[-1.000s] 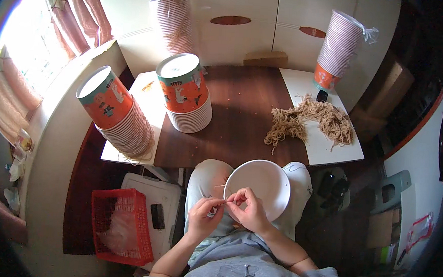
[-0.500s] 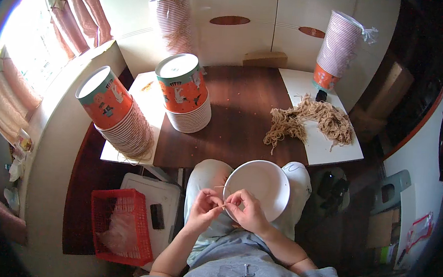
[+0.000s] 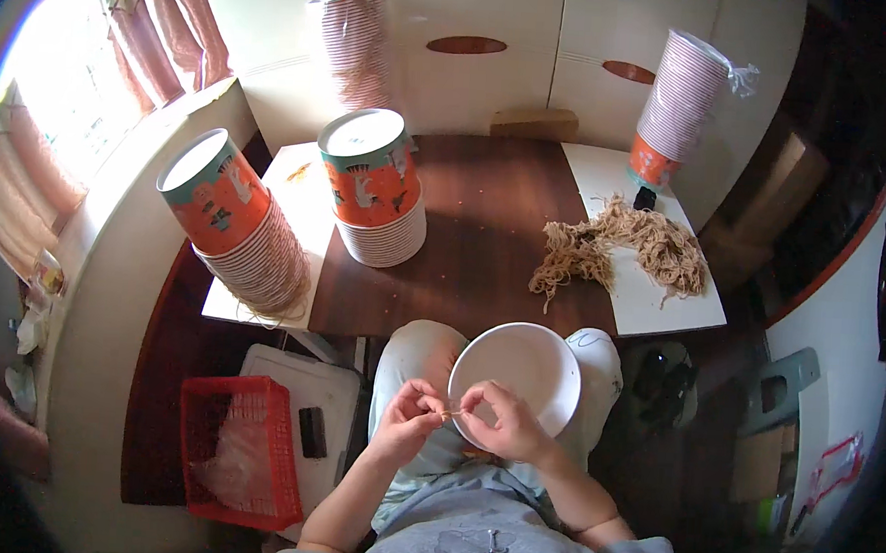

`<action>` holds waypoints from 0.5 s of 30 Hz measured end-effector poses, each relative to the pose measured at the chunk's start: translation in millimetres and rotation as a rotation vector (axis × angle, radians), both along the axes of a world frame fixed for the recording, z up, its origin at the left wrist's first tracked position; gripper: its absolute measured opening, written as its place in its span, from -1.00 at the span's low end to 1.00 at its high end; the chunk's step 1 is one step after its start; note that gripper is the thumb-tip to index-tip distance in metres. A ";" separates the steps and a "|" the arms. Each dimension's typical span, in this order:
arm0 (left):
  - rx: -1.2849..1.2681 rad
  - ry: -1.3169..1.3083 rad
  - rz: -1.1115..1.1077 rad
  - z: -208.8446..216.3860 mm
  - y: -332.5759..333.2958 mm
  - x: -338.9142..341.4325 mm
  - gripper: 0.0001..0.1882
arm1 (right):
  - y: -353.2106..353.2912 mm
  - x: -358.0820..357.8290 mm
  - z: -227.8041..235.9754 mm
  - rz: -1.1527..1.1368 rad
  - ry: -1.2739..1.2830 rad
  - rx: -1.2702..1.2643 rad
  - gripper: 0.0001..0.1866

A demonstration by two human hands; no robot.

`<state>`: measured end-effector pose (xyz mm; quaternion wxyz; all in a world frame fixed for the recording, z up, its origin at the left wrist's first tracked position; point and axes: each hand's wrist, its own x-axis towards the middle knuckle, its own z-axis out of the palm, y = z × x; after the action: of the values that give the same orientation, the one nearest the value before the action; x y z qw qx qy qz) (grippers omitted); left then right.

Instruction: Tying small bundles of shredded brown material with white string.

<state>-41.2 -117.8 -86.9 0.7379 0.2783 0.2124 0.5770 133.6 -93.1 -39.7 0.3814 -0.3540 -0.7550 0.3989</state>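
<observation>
My left hand (image 3: pixel 410 422) and my right hand (image 3: pixel 505 425) are close together over my lap, at the near left rim of a white paper bucket (image 3: pixel 538 367). Each hand pinches a thin tan string (image 3: pixel 452 413), a short length of which spans the small gap between the fingertips. Whether it has a knot is too small to tell. The bucket rests on my thighs, mouth up, tilted a little. At the right of the table lies a tangled heap of tan string (image 3: pixel 655 243).
Stacks of upturned orange-and-green buckets (image 3: pixel 362 187) stand on the left of the brown table (image 3: pixel 476 228), with another stack (image 3: pixel 235 221) beside. Two tall stacks stand farther back. A red basket (image 3: pixel 238 451) and dark phone-like slab (image 3: pixel 312 432) sit low on the left; a grey stool (image 3: pixel 783 384) is right.
My fingertips have drawn slightly apart, and string now shows between them. A loose end that stuck up above my left fingers is gone from there. The whole view has shifted slightly.
</observation>
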 end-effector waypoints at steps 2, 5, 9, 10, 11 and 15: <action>0.002 -0.004 -0.013 1.5 0.2 1.0 -0.68 | -5.6 -1.1 -3.9 0.046 0.175 -0.178 -0.81; 0.025 0.117 0.058 6.1 -1.9 2.9 -0.70 | -8.6 -3.4 5.9 0.038 0.212 -0.234 -0.82; 0.032 0.227 0.077 11.9 -3.5 3.0 -0.73 | -7.9 -8.4 6.9 -0.084 0.050 0.194 -0.84; 0.021 0.255 0.080 12.4 -3.8 3.0 -0.74 | -7.8 -9.5 4.0 -0.085 0.050 0.195 -0.84; 0.022 0.255 0.079 12.4 -3.7 3.3 -0.74 | -7.6 -10.5 0.3 -0.118 0.079 0.225 -0.88; 0.017 0.284 0.098 19.8 -6.2 4.7 -0.74 | -5.9 -9.3 -1.4 -0.152 0.108 0.175 -0.94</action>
<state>-36.5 -124.0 -67.1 0.6690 0.3528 0.3230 0.5689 124.3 -99.0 -41.1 0.4800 -0.3535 -0.7365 0.3197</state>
